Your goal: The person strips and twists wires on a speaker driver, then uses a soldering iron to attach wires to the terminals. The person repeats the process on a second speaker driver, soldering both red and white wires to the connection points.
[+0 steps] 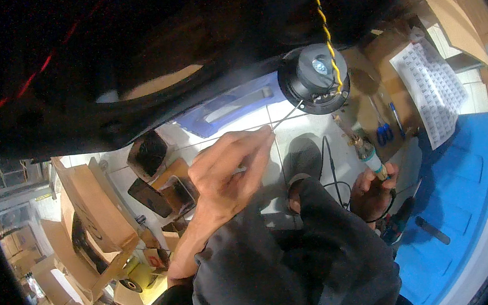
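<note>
A round black speaker (315, 72) hangs in front of me below a dark panel. A twisted yellow-and-black wire (326, 32) runs down to its lower edge. My left hand (228, 174) is closed in a pinch on a thin silvery strand (287, 115), whose far end reaches the speaker's lower rim. Lower right, my right hand (374, 192) grips the handle of a soldering iron (369, 154) with a clear and teal grip. Its tip points up toward the speaker and appears apart from it. A black cable (332, 171) loops beside the iron.
Blue-handled scissors (384, 134) and a blue pen (396, 119) lie on cardboard at right, near a printed white sheet (433, 92). A blue plastic surface (456, 192) fills the right. Cardboard boxes (95, 206) and a yellow spool (141, 275) stand at left. A violet plastic frame (201, 127) lies behind.
</note>
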Demonstrator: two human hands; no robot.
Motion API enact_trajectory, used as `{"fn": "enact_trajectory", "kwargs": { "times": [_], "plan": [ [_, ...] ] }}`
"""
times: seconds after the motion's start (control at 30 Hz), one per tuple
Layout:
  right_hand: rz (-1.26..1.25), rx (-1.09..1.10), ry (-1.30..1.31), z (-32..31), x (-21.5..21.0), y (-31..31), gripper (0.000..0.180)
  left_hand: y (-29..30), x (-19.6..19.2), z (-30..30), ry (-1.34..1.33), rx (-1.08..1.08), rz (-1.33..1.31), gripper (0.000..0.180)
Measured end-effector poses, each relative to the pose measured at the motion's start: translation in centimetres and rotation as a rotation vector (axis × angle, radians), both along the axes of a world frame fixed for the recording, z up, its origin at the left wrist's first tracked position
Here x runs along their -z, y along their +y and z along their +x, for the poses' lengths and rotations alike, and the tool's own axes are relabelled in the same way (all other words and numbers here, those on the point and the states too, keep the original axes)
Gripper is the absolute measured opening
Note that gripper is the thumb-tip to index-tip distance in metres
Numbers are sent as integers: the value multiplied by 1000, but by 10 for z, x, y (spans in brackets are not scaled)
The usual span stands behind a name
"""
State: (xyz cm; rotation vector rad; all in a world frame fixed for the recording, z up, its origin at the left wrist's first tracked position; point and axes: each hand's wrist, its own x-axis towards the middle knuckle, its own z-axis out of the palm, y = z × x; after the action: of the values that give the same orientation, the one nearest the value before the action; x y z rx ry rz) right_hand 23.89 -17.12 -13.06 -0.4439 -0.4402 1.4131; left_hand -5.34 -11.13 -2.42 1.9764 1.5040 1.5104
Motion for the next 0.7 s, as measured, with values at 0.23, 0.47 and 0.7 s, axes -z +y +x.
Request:
{"fn": "enact_trajectory", "kwargs": {
  "times": [0.23, 0.47, 0.7],
  "plan": [
    [-113, 51, -79, -5, 3, -12, 39, -10, 5, 5, -334, -191, -288, 14],
    [-132, 19, -48, -8, 5, -16, 39, -5, 9, 7, -607, -171, -325, 11],
    [-426, 99, 24, -3, 12, -19, 39, -1, 10, -3, -595, -186, -379, 13]
  ]
}}
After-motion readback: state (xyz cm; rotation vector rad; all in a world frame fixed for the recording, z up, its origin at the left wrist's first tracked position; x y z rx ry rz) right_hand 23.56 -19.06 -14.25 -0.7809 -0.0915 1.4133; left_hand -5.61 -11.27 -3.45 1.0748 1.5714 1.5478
